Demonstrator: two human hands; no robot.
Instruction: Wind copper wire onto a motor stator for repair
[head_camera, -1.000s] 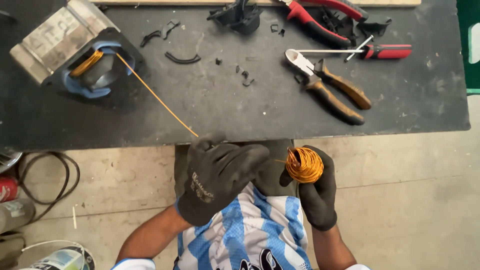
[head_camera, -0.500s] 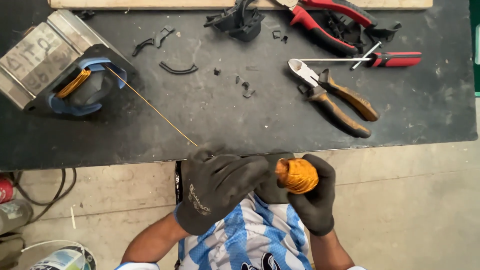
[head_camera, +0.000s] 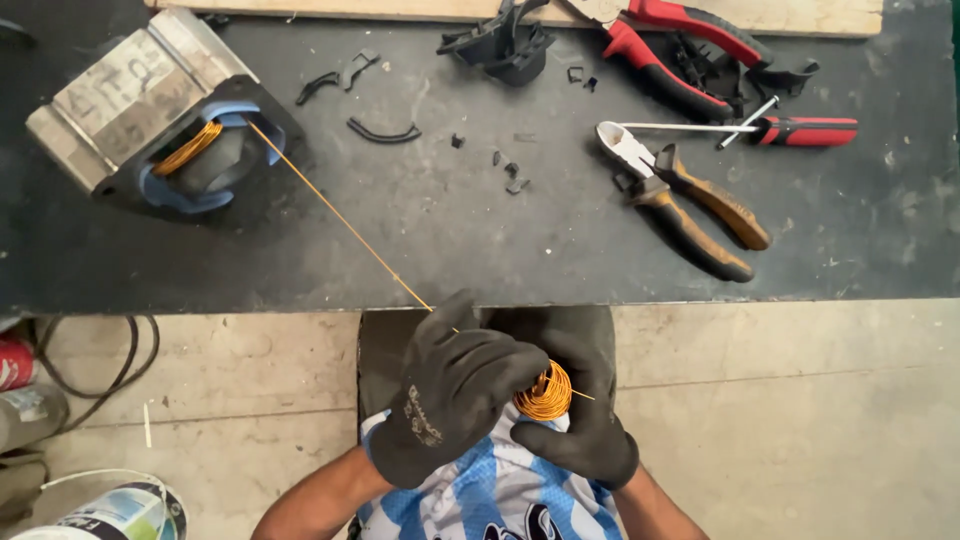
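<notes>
Both my hands wear black gloves and meet just below the front edge of the dark workbench (head_camera: 480, 240). My right hand (head_camera: 585, 400) holds a small coil of orange copper wire (head_camera: 545, 393). My left hand (head_camera: 450, 400) lies over the coil, fingers wrapped on the wire. A taut strand of wire (head_camera: 340, 222) runs from my hands up and left to a motor stator (head_camera: 160, 130), a grey metal block with blue insulation and orange winding, lying at the bench's back left.
Orange-handled pliers (head_camera: 690, 205) lie right of centre. Red-handled pliers (head_camera: 680, 50) and a red screwdriver (head_camera: 790, 130) lie at the back right. Black plastic fragments (head_camera: 385, 132) and a black plastic part (head_camera: 500, 45) are scattered at the back. Cable (head_camera: 100, 370), cans and a paint bucket (head_camera: 110, 510) stand on the floor at left.
My left hand has turned around the coil, and both hands sit slightly lower and further right in view. The stator still lies at the bench's back left, the strand still taut.
</notes>
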